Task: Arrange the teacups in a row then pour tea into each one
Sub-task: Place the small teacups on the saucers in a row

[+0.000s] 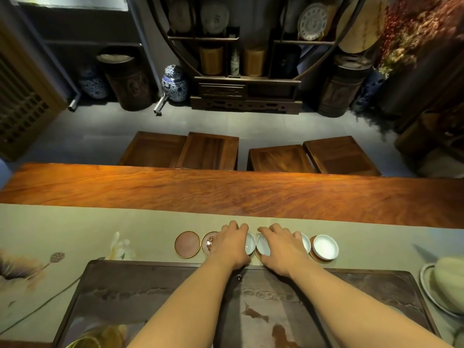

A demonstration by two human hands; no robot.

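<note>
Both hands down on cups — left hand point(232, 243) w/ narrow grip on one cup point(250, 243), right hand point(282, 244) likewise on next cup point(263, 244). Rims nearly touching btwn grips — could clink, or slide off coasters.

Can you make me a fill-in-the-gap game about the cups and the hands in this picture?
1. The teacup at the right end of the row is white and has ____ tea in it.
2. The coaster at the left end of the row has ____ cup on it.
3. The left hand and right hand rest on cups in the ____ of the row.

Missing words: no; no; middle
</note>
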